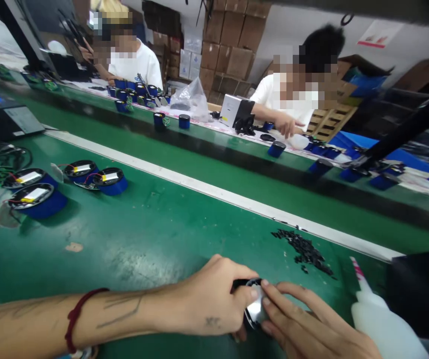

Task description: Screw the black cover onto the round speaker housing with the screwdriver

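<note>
Round black part with a shiny face (256,305), low on the green belt (154,234) at the near edge, pinched between both of the person's hands. Left hand (210,301): knuckles up, fingers curled over the part, thumb pressed on its shiny top. Right hand (311,324): fingers stretched flat, tips laid on the same face, touching the left thumb. Left wrist carries a red cord bracelet (75,314).

Just right of the hands: white squeeze bottle (382,324) with a pink-striped nozzle, lying tilted. Beyond the hands, near the white strip: heap of small black bits (306,252). Far left on the belt: four blue round housings (111,180), open side up, yellow-and-white cells inside, wires trailing. Across the second belt: two seated people in white shirts, more blue housings before them, stacked cardboard boxes (232,45) behind.
</note>
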The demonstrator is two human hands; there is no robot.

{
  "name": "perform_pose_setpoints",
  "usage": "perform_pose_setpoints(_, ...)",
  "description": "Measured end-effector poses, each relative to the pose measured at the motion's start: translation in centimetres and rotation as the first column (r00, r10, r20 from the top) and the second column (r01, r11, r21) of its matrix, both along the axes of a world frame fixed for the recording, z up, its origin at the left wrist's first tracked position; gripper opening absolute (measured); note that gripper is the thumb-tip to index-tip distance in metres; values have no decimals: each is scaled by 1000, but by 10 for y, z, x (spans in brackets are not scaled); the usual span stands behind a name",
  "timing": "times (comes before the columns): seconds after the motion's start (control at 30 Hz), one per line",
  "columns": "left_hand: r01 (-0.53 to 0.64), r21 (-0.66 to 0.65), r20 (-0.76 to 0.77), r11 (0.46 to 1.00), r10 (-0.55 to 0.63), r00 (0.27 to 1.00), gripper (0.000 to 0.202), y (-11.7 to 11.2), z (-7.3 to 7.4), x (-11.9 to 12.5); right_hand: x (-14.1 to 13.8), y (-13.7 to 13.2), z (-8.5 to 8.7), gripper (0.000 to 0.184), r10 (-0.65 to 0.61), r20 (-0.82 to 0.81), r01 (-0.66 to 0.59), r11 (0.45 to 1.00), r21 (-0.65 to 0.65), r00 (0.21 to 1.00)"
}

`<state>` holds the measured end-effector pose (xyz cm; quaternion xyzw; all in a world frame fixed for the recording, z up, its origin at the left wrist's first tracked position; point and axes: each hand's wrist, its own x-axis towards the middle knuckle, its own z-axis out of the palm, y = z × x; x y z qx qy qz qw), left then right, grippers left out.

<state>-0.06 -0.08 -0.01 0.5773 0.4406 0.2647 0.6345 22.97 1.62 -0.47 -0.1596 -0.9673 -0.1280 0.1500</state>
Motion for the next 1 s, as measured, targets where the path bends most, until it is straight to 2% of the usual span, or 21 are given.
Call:
perform_pose_setpoints(0.1,-30,-36,36,999,32,999,29,0,-7,2,-10,-6,4,25,-86,-105,77,993,-89,991)
perform_pose_setpoints(0.17,-52,-101,102,993,63,993,27,0,-13,4,-17,-7,8,25,-125,-150,93,974,-207,981)
perform_pose_setpoints(0.23,-66,-134,152,989,87,985,29,1,-16,6,-19,-5,13,21,-138,-215,52,930,-365,967)
perform_pose_setpoints(0.27,-74,-130,157,989,94,983,31,2,-17,7,-17,-4,15,19,-179,-237,46,877,-479,955)
perform_pose_setpoints(0.3,-76,-118,153,990,94,984,32,3,-16,8,-14,-3,17,19,-263,-236,64,782,-620,935)
perform_pose_setpoints(0.33,-72,-112,145,991,88,986,33,3,-15,8,-10,-2,18,25,-387,-194,104,630,-769,902)
perform_pose_setpoints(0.37,-66,-110,137,992,81,987,34,4,-14,8,-6,-1,18,34,-512,-98,152,424,-893,853)
perform_pose_setpoints(0.4,-59,-115,135,992,75,988,35,4,-14,8,-3,-1,18,47,-599,34,185,192,-964,800)
perform_pose_setpoints(0.43,-56,-125,135,990,73,988,36,4,-14,8,-1,-1,18,59,-636,157,192,-14,-981,756)
perform_pose_setpoints(0.47,-61,-134,136,989,79,988,36,4,-14,9,0,0,18,68,-638,245,183,-164,-969,730)
perform_pose_setpoints(0.5,-67,-145,135,987,87,987,37,4,-15,9,0,1,18,74,-617,300,171,-260,-950,728)
perform_pose_setpoints(0.53,-73,-157,130,985,94,987,37,4,-16,9,-2,3,19,77,-585,330,161,-322,-933,741)
perform_pose_setpoints(0.6,-84,-182,109,980,105,988,38,3,-18,10,-4,8,18,73,-539,347,135,-393,-910,768)
perform_pose_setpoints(0.67,-100,-174,83,980,116,990,37,1,-19,10,-6,12,16,72,-529,338,101,-426,-899,779)
perform_pose_setpoints(0.73,-98,-108,62,989,105,993,34,-2,-20,10,-9,11,11,72,-551,318,55,-440,-896,771)
perform_pose_setpoints(0.77,-95,-75,51,993,99,994,35,-3,-19,11,-12,7,7,68,-574,283,32,-408,-912,768)
perform_pose_setpoints(0.8,-95,-49,35,994,97,995,36,-3,-19,11,-16,2,3,61,-600,234,21,-340,-940,765)
perform_pose_setpoints(0.83,-102,-34,17,994,102,995,37,-4,-19,12,-21,-5,1,53,-630,177,25,-242,-970,756)
perform_pose_setpoints(0.93,-142,-88,-46,986,139,989,50,-4,-15,15,-30,-19,7,37,-688,-14,130,158,-979,726)
perform_pose_setpoints(1.0,-164,-133,-81,977,155,985,58,-2,-14,16,-14,-15,30,30,-684,-113,241,400,-884,721)
